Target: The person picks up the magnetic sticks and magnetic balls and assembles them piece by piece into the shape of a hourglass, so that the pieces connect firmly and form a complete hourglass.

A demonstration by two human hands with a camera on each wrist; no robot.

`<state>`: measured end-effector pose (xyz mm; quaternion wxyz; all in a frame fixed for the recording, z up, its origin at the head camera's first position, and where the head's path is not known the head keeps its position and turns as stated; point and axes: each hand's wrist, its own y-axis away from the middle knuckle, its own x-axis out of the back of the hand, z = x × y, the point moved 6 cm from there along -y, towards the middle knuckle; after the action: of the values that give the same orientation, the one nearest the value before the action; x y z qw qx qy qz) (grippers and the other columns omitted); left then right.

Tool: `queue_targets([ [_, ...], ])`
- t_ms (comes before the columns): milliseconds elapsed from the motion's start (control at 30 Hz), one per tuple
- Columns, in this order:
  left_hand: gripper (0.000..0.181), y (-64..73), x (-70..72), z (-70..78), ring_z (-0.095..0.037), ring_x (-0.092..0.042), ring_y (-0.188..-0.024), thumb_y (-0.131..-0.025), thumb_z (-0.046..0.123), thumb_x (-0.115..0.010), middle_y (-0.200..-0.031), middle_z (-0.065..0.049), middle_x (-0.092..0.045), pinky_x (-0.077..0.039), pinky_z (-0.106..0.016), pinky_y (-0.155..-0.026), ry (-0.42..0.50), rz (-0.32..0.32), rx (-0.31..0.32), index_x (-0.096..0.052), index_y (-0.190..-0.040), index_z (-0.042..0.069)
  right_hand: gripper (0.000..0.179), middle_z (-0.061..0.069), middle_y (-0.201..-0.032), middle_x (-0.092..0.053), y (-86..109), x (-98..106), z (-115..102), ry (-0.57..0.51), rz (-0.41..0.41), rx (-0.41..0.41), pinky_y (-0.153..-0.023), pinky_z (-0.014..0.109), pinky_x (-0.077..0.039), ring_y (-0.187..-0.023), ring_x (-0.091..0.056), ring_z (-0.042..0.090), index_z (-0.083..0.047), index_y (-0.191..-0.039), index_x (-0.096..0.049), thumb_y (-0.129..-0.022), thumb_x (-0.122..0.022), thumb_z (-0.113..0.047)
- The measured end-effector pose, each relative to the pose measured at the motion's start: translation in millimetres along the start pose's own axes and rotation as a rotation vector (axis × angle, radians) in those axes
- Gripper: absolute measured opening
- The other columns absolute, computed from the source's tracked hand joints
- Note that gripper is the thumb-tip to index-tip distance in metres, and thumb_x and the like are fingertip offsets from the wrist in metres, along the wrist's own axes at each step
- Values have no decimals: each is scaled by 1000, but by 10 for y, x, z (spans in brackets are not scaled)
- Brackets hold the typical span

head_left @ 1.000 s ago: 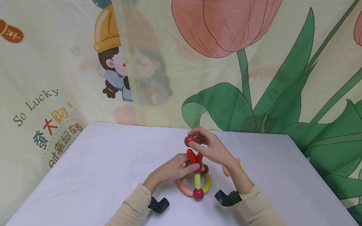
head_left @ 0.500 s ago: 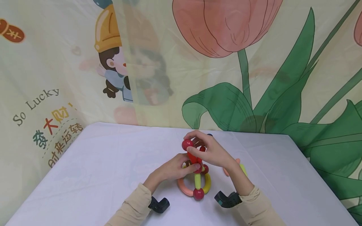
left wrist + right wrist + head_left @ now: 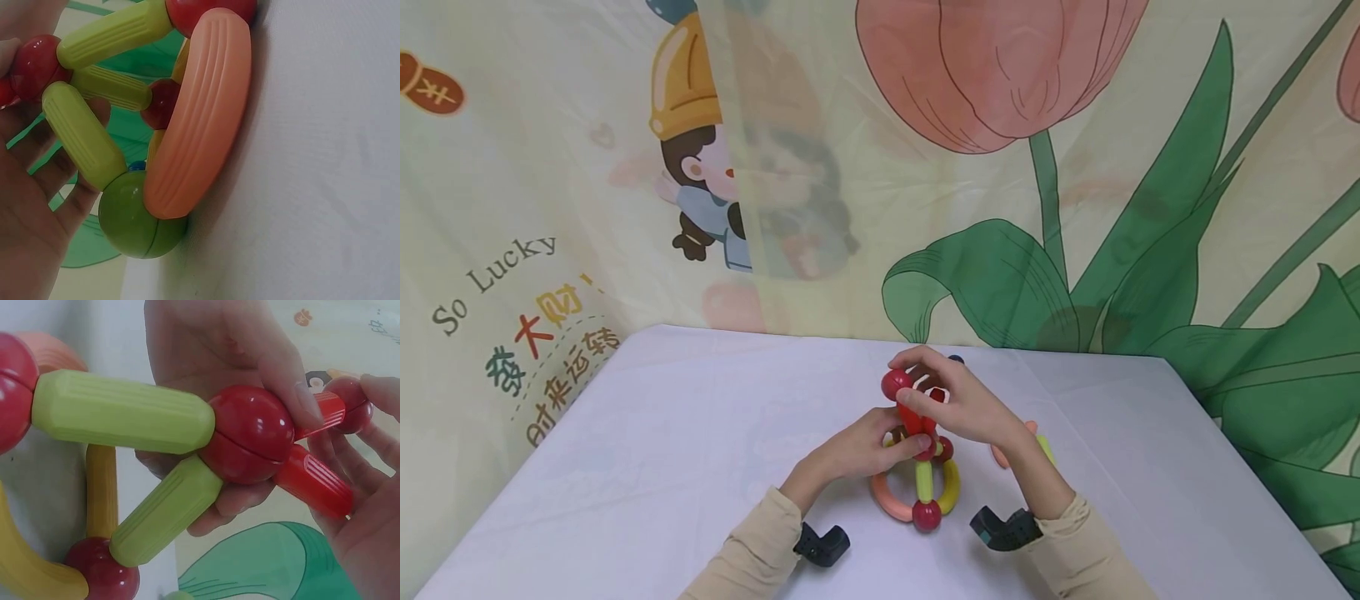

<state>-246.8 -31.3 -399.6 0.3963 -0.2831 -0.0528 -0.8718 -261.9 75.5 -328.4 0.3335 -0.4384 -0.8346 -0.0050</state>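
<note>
1. From my station, I see the ball-and-rod toy frame standing on the white-covered table, its curved orange rod and curved yellow rod at the base.
2. The left hand grips the red hub ball, thumb and fingers bent around it, where lime-green rods meet red rods.
3. The right hand pinches the upper red ball between thumb and fingers, at the end of one red rod; I can't tell how firmly they are joined.
4. I judge the pieces light, stiff, smooth plastic: hard to break, but the glossy balls could roll in a loose grip.
5. The joints look like the weak points, so I'd steady the hub and take each ball around its middle, or rods by their ribbed sides.
</note>
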Motion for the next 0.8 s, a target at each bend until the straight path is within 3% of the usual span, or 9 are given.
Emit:
queue_targets([
  [233,24,-12,-2,-16,-3,-61,-90,-93,41,-53,-96,10,-68,-51,-26,-82,21,13,-4,-63,-106,23,30,-1,-117,-59,11,87,103,7,70,7,-90,34,-51,-105,-59,16,-20,-122,-52,-92,-58,-19],
  [400,26,-4,5,-26,-2,-60,-88,-93,43,-54,-96,10,-68,-51,-25,-81,8,15,3,-63,-105,22,28,1,-117,-59,25,141,170,3,106,-38,-87,29,-52,-104,-59,19,-21,-121,-53,-93,-57,-22],
  [600,23,5,19,17,-3,-57,-77,-93,39,-54,-90,9,-67,-49,-22,-72,-62,20,15,-63,-104,20,25,7,-112,-60,16,261,254,13,166,-27,-83,27,-53,-99,-61,22,-14,-119,-53,-95,-55,-18],
  [800,23,15,22,36,-4,-58,-80,-93,39,-54,-90,12,-67,-48,-22,-71,-86,21,50,-65,-103,21,23,13,-113,-60,31,374,422,74,249,-132,-81,30,-52,-96,-60,25,-7,-117,-54,-96,-53,-16],
])
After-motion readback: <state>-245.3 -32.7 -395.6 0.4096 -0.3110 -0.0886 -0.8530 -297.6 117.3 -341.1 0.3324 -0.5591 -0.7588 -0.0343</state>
